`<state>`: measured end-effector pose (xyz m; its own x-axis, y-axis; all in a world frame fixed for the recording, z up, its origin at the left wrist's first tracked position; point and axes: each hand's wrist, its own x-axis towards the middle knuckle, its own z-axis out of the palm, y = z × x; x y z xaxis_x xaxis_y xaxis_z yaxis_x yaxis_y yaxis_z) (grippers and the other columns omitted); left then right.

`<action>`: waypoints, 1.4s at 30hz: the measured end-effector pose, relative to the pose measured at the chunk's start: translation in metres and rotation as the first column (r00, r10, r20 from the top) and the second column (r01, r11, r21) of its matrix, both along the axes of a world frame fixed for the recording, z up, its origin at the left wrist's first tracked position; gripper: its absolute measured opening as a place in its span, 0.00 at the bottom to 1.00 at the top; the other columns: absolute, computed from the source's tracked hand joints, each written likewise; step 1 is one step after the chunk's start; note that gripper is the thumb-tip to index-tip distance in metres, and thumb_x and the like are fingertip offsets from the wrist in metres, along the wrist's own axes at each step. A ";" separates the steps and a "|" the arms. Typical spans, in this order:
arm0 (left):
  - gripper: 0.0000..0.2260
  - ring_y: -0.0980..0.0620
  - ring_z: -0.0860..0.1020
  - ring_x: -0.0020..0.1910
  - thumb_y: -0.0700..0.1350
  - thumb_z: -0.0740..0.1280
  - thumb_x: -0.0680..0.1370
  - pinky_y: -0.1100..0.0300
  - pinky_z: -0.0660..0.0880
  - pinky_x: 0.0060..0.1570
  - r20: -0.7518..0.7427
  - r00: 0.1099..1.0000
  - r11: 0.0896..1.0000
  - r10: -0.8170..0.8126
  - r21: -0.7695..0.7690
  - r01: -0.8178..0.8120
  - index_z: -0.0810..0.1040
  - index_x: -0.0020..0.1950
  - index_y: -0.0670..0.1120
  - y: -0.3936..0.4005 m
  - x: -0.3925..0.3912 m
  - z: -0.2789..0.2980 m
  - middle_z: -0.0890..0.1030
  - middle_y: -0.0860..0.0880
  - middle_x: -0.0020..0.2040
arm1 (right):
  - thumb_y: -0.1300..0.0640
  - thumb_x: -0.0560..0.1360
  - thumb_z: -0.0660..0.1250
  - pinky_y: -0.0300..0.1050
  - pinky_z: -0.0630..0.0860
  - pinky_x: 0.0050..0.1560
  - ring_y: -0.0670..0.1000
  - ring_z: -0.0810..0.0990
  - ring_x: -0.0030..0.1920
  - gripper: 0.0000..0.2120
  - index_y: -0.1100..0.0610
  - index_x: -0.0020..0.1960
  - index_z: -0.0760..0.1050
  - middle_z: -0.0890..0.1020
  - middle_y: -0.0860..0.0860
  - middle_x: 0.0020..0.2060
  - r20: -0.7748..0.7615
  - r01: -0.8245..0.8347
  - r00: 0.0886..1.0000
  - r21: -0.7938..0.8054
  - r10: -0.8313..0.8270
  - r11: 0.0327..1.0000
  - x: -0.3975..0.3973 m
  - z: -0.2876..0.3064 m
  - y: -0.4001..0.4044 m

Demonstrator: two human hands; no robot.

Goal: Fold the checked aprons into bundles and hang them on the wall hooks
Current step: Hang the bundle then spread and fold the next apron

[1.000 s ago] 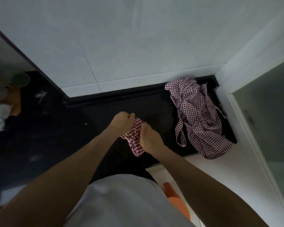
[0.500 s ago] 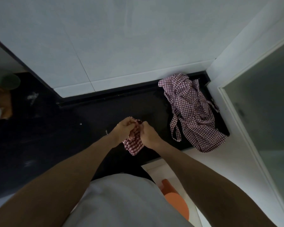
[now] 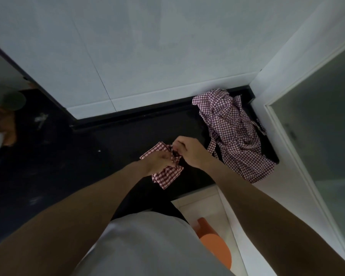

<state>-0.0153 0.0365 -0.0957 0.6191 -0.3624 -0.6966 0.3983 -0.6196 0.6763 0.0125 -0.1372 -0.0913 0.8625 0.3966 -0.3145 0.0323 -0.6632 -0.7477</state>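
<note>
Apron bundle (image 3: 163, 168) is being tied: your left hand (image 3: 157, 160) and right hand (image 3: 187, 151) pinch its strap, so next cinch it tight, then find a hook.

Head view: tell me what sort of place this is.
Probably a kitchen or utility corner: a glossy black countertop runs along a white tiled wall, with a glass-panelled door at right. Checked aprons lie on the counter.

So both hands meet over the middle of the worktop (image 3: 127, 136), left hand (image 3: 159, 162) and right hand (image 3: 189, 152) gripping the folded apron bundle (image 3: 165, 174) between them. The loose apron (image 3: 233, 132) lies in the worktop's back right corner, spilling past the front edge.
</note>
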 end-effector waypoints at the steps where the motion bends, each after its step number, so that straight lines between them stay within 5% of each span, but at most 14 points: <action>1: 0.12 0.50 0.76 0.48 0.49 0.61 0.83 0.58 0.71 0.47 0.019 1.000 1.000 -0.017 0.025 0.016 0.79 0.59 0.43 -0.001 0.001 0.000 0.80 0.41 0.56 | 0.58 0.84 0.59 0.33 0.69 0.42 0.40 0.76 0.39 0.10 0.53 0.46 0.75 0.78 0.45 0.38 0.018 0.017 1.000 -0.005 -0.017 1.000 0.000 -0.001 0.003; 5: 0.17 0.50 0.74 0.40 0.52 0.55 0.85 0.55 0.73 0.43 0.008 1.000 0.999 -0.015 0.047 0.015 0.79 0.49 0.46 0.002 0.001 -0.002 0.80 0.40 0.49 | 0.60 0.82 0.61 0.35 0.70 0.43 0.40 0.77 0.40 0.04 0.53 0.51 0.73 0.78 0.46 0.42 -0.002 0.157 0.988 0.026 -0.157 0.987 -0.007 -0.016 0.002; 8: 0.13 0.53 0.72 0.37 0.48 0.57 0.84 0.62 0.69 0.41 -0.031 0.997 0.997 0.075 0.033 -0.074 0.78 0.48 0.45 0.001 0.004 -0.008 0.77 0.46 0.43 | 0.64 0.76 0.68 0.40 0.73 0.49 0.44 0.75 0.43 0.08 0.52 0.48 0.74 0.73 0.46 0.46 -0.021 0.095 0.995 0.014 -0.095 0.995 -0.015 -0.023 -0.005; 13: 0.14 0.60 0.71 0.36 0.43 0.57 0.84 0.68 0.68 0.38 -0.034 0.983 0.983 0.181 0.000 -0.181 0.71 0.40 0.51 -0.003 0.007 -0.013 0.73 0.54 0.39 | 0.52 0.71 0.78 0.37 0.71 0.48 0.42 0.72 0.43 0.11 0.44 0.51 0.81 0.73 0.48 0.50 -0.174 0.020 0.985 0.025 -0.015 0.999 -0.021 -0.025 -0.011; 21: 0.13 0.58 0.71 0.35 0.44 0.57 0.85 0.66 0.69 0.37 -0.109 0.979 0.982 0.174 -0.049 -0.180 0.72 0.40 0.49 -0.001 0.010 -0.009 0.73 0.52 0.38 | 0.57 0.69 0.79 0.33 0.69 0.40 0.39 0.74 0.36 0.06 0.56 0.40 0.83 0.76 0.46 0.44 -0.139 0.135 0.982 0.065 -0.125 0.989 -0.025 -0.029 -0.001; 26: 0.11 0.53 0.69 0.32 0.42 0.56 0.84 0.61 0.66 0.34 -0.205 0.955 0.950 0.214 -0.182 -0.252 0.75 0.50 0.39 0.008 0.008 -0.009 0.75 0.45 0.37 | 0.63 0.73 0.71 0.40 0.68 0.44 0.44 0.72 0.38 0.14 0.52 0.33 0.71 0.74 0.47 0.38 -0.192 0.273 0.949 0.097 -0.252 0.957 -0.022 -0.025 0.013; 31: 0.09 0.54 0.72 0.31 0.37 0.58 0.83 0.63 0.70 0.32 -0.171 0.955 0.947 0.242 -0.171 -0.271 0.76 0.55 0.33 0.013 0.008 -0.014 0.77 0.44 0.38 | 0.64 0.79 0.65 0.31 0.65 0.26 0.40 0.68 0.25 0.15 0.52 0.35 0.68 0.70 0.41 0.25 -0.292 0.447 0.882 0.269 -0.370 0.853 -0.013 -0.019 0.014; 36: 0.07 0.56 0.72 0.32 0.38 0.58 0.84 0.63 0.69 0.34 -0.270 0.945 0.950 0.187 -0.194 -0.244 0.74 0.57 0.38 0.017 0.014 -0.013 0.77 0.45 0.40 | 0.59 0.74 0.74 0.37 0.72 0.43 0.42 0.74 0.36 0.11 0.50 0.37 0.74 0.76 0.46 0.36 -0.149 0.241 0.965 0.181 -0.216 0.953 0.000 -0.015 0.007; 42: 0.09 0.54 0.70 0.32 0.34 0.54 0.83 0.62 0.68 0.34 -0.318 0.937 0.943 0.143 -0.244 -0.227 0.74 0.51 0.39 0.020 0.012 -0.012 0.75 0.44 0.40 | 0.61 0.70 0.73 0.41 0.73 0.46 0.46 0.76 0.42 0.09 0.52 0.37 0.74 0.73 0.46 0.43 -0.011 0.082 0.997 0.026 -0.082 0.996 -0.009 -0.029 -0.003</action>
